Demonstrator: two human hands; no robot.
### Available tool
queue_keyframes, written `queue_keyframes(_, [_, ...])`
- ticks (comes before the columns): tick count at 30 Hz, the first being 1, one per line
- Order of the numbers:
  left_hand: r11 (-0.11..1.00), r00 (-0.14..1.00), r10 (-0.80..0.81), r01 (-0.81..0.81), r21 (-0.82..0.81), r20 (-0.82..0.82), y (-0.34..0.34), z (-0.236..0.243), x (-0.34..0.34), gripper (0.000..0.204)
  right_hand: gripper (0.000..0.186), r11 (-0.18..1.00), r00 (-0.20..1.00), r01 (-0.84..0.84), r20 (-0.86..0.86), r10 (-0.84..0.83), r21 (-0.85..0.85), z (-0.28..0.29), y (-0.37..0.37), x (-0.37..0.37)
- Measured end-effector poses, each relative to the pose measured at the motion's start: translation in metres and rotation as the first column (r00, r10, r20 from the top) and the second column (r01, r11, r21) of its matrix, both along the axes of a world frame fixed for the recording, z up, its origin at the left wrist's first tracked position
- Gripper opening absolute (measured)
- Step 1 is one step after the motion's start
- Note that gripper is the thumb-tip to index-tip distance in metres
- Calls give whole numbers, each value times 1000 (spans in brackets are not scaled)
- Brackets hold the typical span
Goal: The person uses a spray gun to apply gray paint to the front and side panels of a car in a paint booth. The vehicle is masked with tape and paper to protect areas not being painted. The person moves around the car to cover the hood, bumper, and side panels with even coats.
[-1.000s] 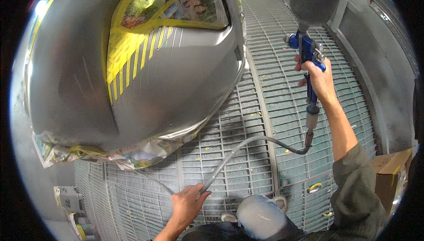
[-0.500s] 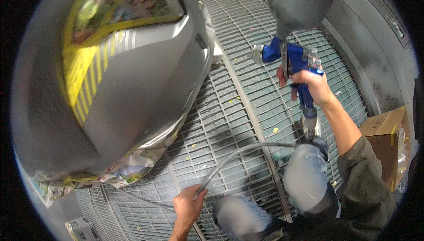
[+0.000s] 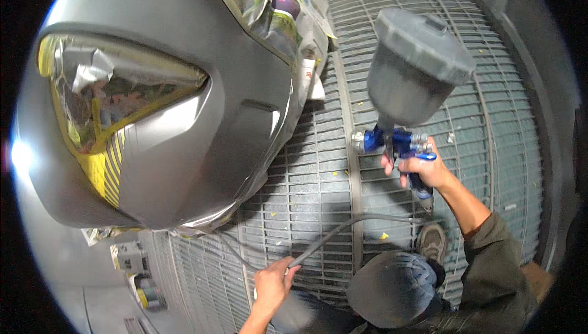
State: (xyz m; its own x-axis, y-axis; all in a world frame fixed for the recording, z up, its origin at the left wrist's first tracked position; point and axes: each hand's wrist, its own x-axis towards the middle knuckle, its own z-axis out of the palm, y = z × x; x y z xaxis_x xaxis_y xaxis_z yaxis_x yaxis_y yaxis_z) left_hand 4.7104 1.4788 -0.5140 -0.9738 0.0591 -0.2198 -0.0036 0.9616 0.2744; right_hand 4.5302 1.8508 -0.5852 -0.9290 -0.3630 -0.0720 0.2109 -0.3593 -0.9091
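My right hand (image 3: 436, 167) is wrapped around the handle of a blue spray gun (image 3: 399, 143), its fingers near the trigger. A large grey cup (image 3: 416, 67) with a lid tops the gun. The nozzle points left, toward a grey car front (image 3: 226, 126) and apart from it. In my left hand (image 3: 271, 288), near the lower edge, is a grey air hose (image 3: 346, 224) that curves right to the base of the handle. On the car front, a triangular headlight area (image 3: 122, 101) is covered with film and yellow masking tape (image 3: 95, 178).
Printed masking sheet (image 3: 275, 3) borders the car front's upper and right edges. A metal grating floor (image 3: 306, 193) lies below, with yellow scraps on it. My knee (image 3: 392, 288) and shoe (image 3: 432, 242) show low right. Containers (image 3: 147, 291) stand at lower left, and a wall runs along the right.
The view has shifted, so more of the car front's top shows. The spray gun sits lower in the picture, its cup now fully visible. Both hands keep their holds.
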Motion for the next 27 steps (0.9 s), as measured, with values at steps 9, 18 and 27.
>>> queue_keyframes(9, [990, 990, 137, -138, 37, 26, 117, -17, 14, 26, 29, 934, 935, -348, -37, 352, 80, 1, 35, -126])
queue_keyframes(18, [925, 920, 365, -342, 166, -143, 153, 0, -16, 27, 27, 992, 979, 58, -201, -34, 114, 44, 47, -181])
queue_keyframes(27, [830, 774, 553, -543, 125, -308, 115, 32, 4, 26, 28, 966, 992, -129, -35, 124, -224, 91, 57, -173])
